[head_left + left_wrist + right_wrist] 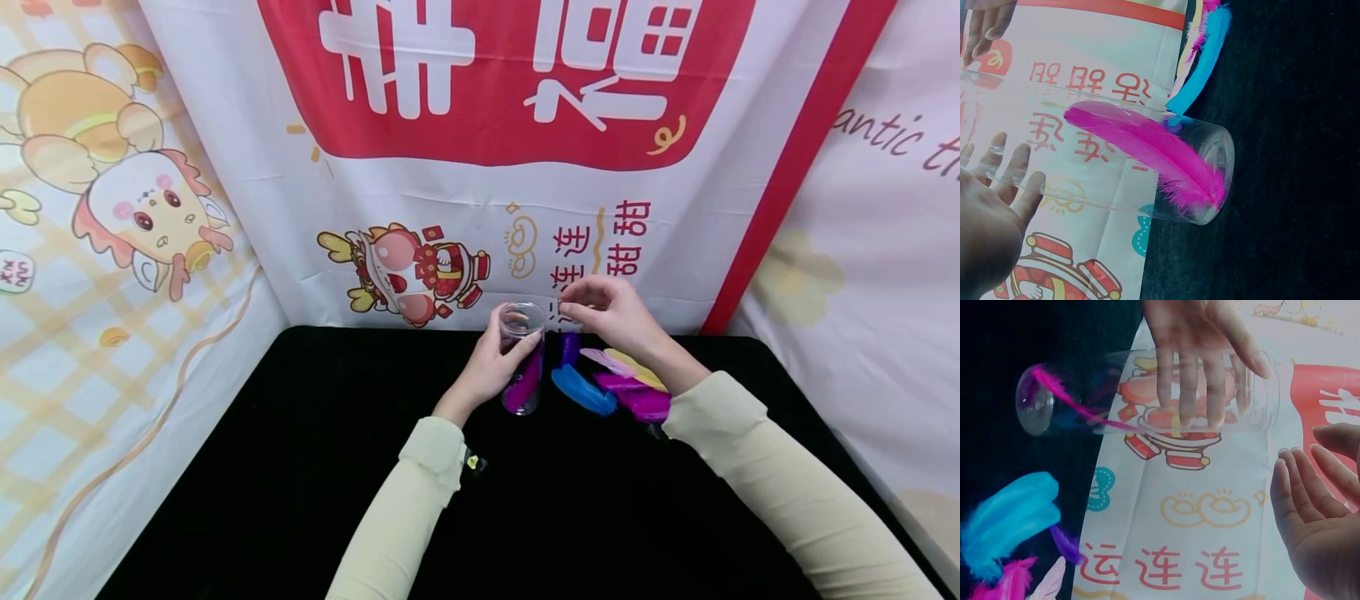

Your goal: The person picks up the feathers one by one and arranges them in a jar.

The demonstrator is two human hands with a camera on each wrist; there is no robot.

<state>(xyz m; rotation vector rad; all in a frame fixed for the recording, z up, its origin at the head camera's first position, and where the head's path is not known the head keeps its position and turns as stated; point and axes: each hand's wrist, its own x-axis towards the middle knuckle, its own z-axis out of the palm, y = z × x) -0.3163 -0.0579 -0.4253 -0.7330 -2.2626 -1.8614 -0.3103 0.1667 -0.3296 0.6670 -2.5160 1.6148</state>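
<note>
My left hand [487, 365] grips a clear plastic jar [522, 315] near its open top, fingers curved round one side and thumb on the other. Inside the jar stands one magenta feather [1147, 147], leaning with its tip toward the mouth. Just right of the jar's rim hangs my right hand [611, 315], its fingers loosely bent; the right wrist view shows nothing between thumb and fingers. Below it on the table lie a blue feather [583, 392], magenta feathers [647, 404], a pale pink feather [606, 362], a yellow feather [643, 372] and a purple feather [570, 347].
The black cloth-covered table [322, 467] ends at a white and red printed backdrop [435, 192] just behind the jar. Printed curtains [202, 350] hang at the left and right sides. My right forearm partly covers the feathers.
</note>
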